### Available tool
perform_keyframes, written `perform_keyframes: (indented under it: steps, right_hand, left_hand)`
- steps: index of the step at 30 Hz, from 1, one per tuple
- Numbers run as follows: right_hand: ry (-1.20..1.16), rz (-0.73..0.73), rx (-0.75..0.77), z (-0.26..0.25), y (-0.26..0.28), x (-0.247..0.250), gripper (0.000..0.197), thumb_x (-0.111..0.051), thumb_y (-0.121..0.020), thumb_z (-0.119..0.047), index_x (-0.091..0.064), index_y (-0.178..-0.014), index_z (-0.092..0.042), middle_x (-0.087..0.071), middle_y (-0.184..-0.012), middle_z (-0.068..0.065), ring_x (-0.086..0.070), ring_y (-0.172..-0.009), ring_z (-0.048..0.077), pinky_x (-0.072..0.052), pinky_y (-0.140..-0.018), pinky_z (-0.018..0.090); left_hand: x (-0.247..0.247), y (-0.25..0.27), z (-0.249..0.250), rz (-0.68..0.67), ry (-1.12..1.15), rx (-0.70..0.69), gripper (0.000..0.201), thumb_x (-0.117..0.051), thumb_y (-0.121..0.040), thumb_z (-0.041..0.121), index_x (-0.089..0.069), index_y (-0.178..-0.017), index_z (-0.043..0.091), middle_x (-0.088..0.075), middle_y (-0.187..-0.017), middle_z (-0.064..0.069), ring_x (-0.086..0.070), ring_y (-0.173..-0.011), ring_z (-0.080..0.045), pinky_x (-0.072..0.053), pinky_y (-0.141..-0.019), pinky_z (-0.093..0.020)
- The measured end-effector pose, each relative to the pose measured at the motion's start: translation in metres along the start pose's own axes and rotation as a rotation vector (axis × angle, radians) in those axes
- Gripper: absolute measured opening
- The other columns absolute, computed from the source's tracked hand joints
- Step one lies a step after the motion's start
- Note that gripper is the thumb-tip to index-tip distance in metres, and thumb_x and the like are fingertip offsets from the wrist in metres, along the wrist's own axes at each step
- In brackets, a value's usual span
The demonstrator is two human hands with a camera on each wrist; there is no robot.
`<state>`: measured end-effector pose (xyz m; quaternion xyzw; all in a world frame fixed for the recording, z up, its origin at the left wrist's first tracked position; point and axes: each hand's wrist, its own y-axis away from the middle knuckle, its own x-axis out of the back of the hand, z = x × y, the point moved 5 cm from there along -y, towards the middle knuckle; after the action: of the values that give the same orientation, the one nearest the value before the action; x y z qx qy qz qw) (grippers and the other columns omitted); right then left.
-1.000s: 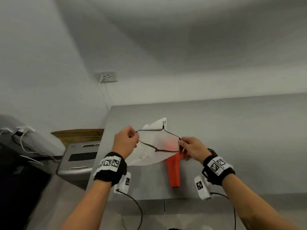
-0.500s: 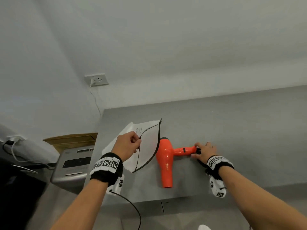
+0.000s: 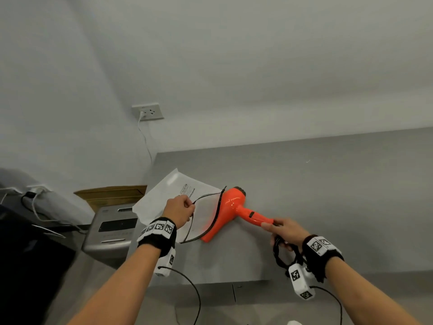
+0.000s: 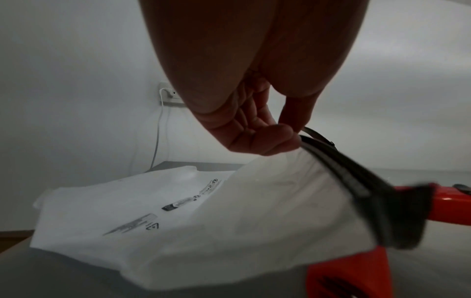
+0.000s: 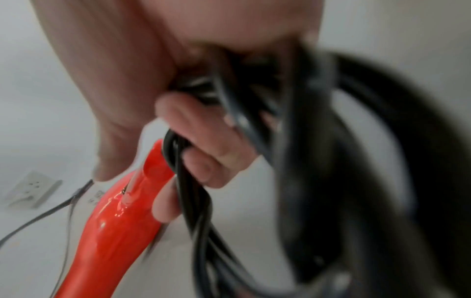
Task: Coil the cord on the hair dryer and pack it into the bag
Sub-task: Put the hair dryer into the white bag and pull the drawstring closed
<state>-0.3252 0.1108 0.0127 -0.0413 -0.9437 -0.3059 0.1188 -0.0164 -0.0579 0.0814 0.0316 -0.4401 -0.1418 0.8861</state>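
Head view: hair dryer (image 3: 230, 208) lies on the grey table (image 3: 328, 195), glossy orange plastic, its barrel partly behind the bag's black rim so the nozzle end is hard for me to read; the handle points toward my right hand (image 3: 284, 232).
Head view, bag: bag (image 3: 164, 202) is white and translucent with a black zip edge, lying at the table's left end; I can read "WARNING" printed on it, the smaller print is too fine.
Head view, left hand: left hand (image 3: 179, 211) has its fingers curled and pinches the black rim, lifting the mouth open.
Head view, right hand: curled round the handle tip and the black cord (image 3: 281, 252); the coil hangs below the palm, partly hidden by my wrist strap.
Head view, surroundings: wall socket (image 3: 147, 111) with a white lead plugged in; a grey machine (image 3: 110, 228) and a brown box (image 3: 112, 195) sit left of the table, both cut off.
Left wrist view: thumb and forefinger of the left hand (image 4: 257, 129) nip the bag (image 4: 178, 217) at its rim; printed symbols and a warning triangle show, the wording blurred; the hair dryer (image 4: 349, 276) pokes out orange at lower right, mostly out of frame.
Right wrist view: right hand (image 5: 193, 145) is wrapped round several rubbery loops of cord (image 5: 293, 181) and the hair dryer (image 5: 122, 221) handle; the coil is smeared by blur, so I cannot count the loops.
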Motion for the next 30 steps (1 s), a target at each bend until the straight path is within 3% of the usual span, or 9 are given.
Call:
perform_keyframes:
  steps: [3, 6, 11, 20, 23, 26, 30]
  right_hand:
    - [-0.053, 0.045, 0.046, -0.009, 0.009, -0.003, 0.034, -0.066, -0.094, -0.038, -0.070, -0.099, -0.005, -0.067, -0.062, 0.011, -0.043, -0.040, 0.016, -0.030, -0.036, 0.021]
    - [-0.198, 0.128, 0.130, -0.022, 0.028, 0.003, 0.028, -0.067, -0.095, -0.028, -0.069, -0.094, 0.000, -0.068, -0.062, 0.016, -0.045, -0.042, 0.020, -0.035, -0.036, 0.024]
    - [-0.396, 0.234, 0.247, -0.043, 0.072, 0.010, 0.018, -0.067, -0.095, -0.018, -0.072, -0.102, -0.002, -0.067, -0.065, 0.024, -0.052, -0.049, 0.027, -0.042, -0.038, 0.028]
    - [-0.512, 0.429, 0.329, -0.083, 0.091, -0.029, 0.012, -0.067, -0.095, -0.021, -0.072, -0.098, -0.011, -0.071, -0.071, 0.025, -0.054, -0.047, 0.028, -0.049, -0.047, 0.034]
    - [-0.404, 0.373, 0.321, -0.084, 0.090, -0.054, 0.012, -0.066, -0.095, -0.024, -0.073, -0.096, -0.014, -0.073, -0.068, 0.018, -0.057, -0.045, 0.026, -0.053, -0.049, 0.036]
    - [-0.295, 0.326, 0.345, -0.083, 0.092, -0.067, 0.012, -0.065, -0.096, -0.025, -0.073, -0.093, -0.016, -0.073, -0.067, 0.015, -0.058, -0.044, 0.026, -0.054, -0.050, 0.038]
    - [-0.206, 0.313, 0.369, -0.086, 0.093, -0.068, 0.011, -0.066, -0.095, -0.025, -0.071, -0.092, -0.016, -0.073, -0.068, 0.015, -0.059, -0.043, 0.023, -0.053, -0.047, 0.034]
  left_hand:
    - [0.001, -0.004, -0.004, 0.008, -0.026, 0.012, 0.011, -0.064, -0.090, 0.017, -0.067, -0.084, 0.009, -0.075, -0.072, -0.005, -0.067, -0.053, -0.013, -0.047, -0.052, -0.014]
    - [0.005, -0.007, -0.009, 0.019, -0.029, 0.034, 0.011, -0.063, -0.092, 0.017, -0.067, -0.086, 0.009, -0.075, -0.073, -0.005, -0.069, -0.056, -0.013, -0.049, -0.054, -0.017]
    - [0.009, -0.015, -0.012, 0.050, -0.055, 0.039, 0.011, -0.062, -0.091, 0.018, -0.066, -0.084, 0.010, -0.073, -0.069, 0.000, -0.073, -0.063, -0.017, -0.059, -0.070, -0.029]
    - [-0.001, -0.021, 0.039, 0.069, -0.010, -0.115, 0.010, -0.063, -0.093, 0.022, -0.064, -0.083, 0.018, -0.072, -0.071, -0.001, -0.072, -0.067, -0.019, -0.062, -0.074, -0.039]
    - [0.000, -0.021, 0.059, 0.096, 0.005, -0.159, 0.012, -0.060, -0.094, 0.023, -0.061, -0.083, 0.021, -0.069, -0.071, 0.001, -0.068, -0.068, -0.018, -0.057, -0.065, -0.031]
    - [0.001, -0.020, 0.068, 0.120, 0.000, -0.156, 0.010, -0.057, -0.096, 0.021, -0.062, -0.089, 0.018, -0.063, -0.072, 0.005, -0.060, -0.067, -0.013, -0.040, -0.056, -0.019]
    - [0.001, -0.019, 0.070, 0.123, 0.018, -0.141, 0.010, -0.054, -0.098, 0.020, -0.059, -0.090, 0.018, -0.062, -0.074, 0.004, -0.059, -0.070, -0.016, -0.038, -0.055, -0.020]
